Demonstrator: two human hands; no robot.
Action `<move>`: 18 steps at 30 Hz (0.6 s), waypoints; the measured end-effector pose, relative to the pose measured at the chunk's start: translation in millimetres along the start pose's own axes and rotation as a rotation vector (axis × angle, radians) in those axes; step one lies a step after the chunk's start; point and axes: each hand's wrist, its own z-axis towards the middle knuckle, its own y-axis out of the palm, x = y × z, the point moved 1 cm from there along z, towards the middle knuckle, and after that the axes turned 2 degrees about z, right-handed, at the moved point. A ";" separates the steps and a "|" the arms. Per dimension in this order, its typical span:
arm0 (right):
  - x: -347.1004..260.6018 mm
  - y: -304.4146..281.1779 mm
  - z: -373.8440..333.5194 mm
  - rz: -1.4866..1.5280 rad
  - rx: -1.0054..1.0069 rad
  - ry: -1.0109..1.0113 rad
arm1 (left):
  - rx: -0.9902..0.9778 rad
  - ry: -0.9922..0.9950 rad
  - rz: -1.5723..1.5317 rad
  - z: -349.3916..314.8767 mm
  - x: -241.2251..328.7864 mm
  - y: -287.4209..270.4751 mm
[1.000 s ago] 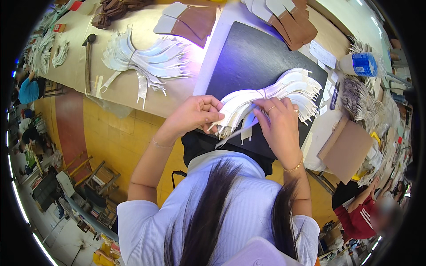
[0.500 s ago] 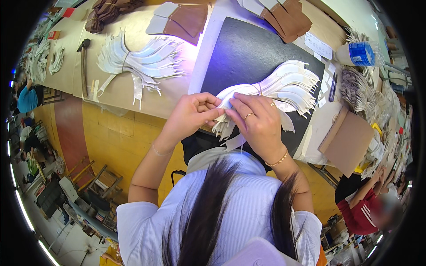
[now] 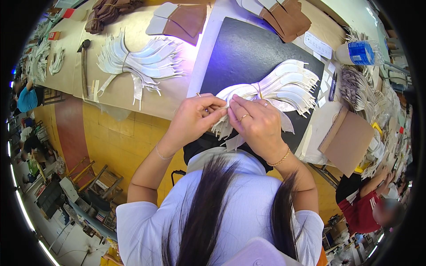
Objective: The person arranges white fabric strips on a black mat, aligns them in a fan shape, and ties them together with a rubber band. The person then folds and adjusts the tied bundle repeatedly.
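Observation:
A bundle of thin white curved strips [image 3: 279,86], tied at its middle with a band, fans out across a black mat [image 3: 248,48] on the workbench. My left hand [image 3: 193,119] and my right hand [image 3: 255,122] meet at the bundle's near end. Both pinch the strip ends between fingers and thumb. My right hand wears a ring and a gold bracelet. The strip ends under my fingers are hidden.
A second tied bundle of white strips [image 3: 137,60] lies to the left, beside a hammer [image 3: 83,62]. Brown leather pieces [image 3: 182,20] sit at the back. A plastic bottle [image 3: 359,52], a cardboard sheet [image 3: 350,139] and more strip bundles [image 3: 357,86] are at the right. A person in red [image 3: 368,208] sits lower right.
My right hand has moved left along the bundle to meet my left hand at its near end. The bundle has shifted slightly toward me.

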 end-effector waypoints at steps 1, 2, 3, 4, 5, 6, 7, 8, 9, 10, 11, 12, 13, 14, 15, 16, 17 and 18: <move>-1.0 0.8 -0.1 0.009 0.012 0.022 | 0.002 0.003 0.000 0.5 -1.4 -0.3; -2.2 1.7 -0.3 0.018 0.024 0.043 | 0.003 0.007 0.000 0.8 -2.3 -0.5; -4.0 2.7 -0.5 0.021 0.042 0.069 | 0.001 0.008 -0.024 0.8 -2.5 0.0; -6.2 3.8 -0.9 0.023 0.061 0.096 | -0.002 0.008 -0.048 0.9 -2.4 0.8; -7.6 5.0 -1.2 0.024 0.079 0.123 | -0.006 0.009 -0.072 0.8 -2.4 1.6; -7.9 6.9 -2.0 0.038 0.088 0.145 | -0.010 -0.010 -0.094 0.5 -3.1 2.5; -8.0 9.7 -2.8 0.054 0.097 0.164 | -0.012 -0.029 -0.115 -0.1 -4.1 3.1; -7.7 11.6 -3.4 0.069 0.107 0.183 | -0.013 -0.047 -0.136 -0.4 -4.6 3.4; -6.1 12.4 -3.6 0.101 0.118 0.192 | -0.030 -0.074 -0.164 0.1 -4.4 3.5; -3.8 12.3 -4.5 0.132 0.126 0.203 | -0.046 -0.103 -0.193 0.2 -4.1 3.8; -1.8 11.8 -5.3 0.164 0.135 0.214 | -0.063 -0.131 -0.222 0.4 -4.1 4.0; -0.4 10.7 -5.4 0.237 0.130 0.266 | -0.074 -0.143 -0.248 0.5 -5.8 3.7; 1.0 7.9 -4.6 0.308 0.124 0.318 | -0.085 -0.154 -0.275 1.0 -8.9 3.5; 3.0 5.4 -4.3 0.379 0.118 0.370 | -0.096 -0.164 -0.302 1.0 -12.4 3.1; 6.9 2.5 -5.7 0.397 0.112 0.446 | -0.095 -0.183 -0.314 0.1 -17.6 1.5; 12.5 -0.4 -7.4 0.415 0.106 0.519 | -0.090 -0.200 -0.325 -1.0 -22.6 -1.4; 18.5 -2.8 -9.1 0.433 0.100 0.592 | -0.085 -0.217 -0.336 -1.6 -25.8 -3.0; 27.5 -3.0 -9.0 0.484 0.209 0.634 | -0.092 -0.218 -0.300 -1.4 -27.2 -3.1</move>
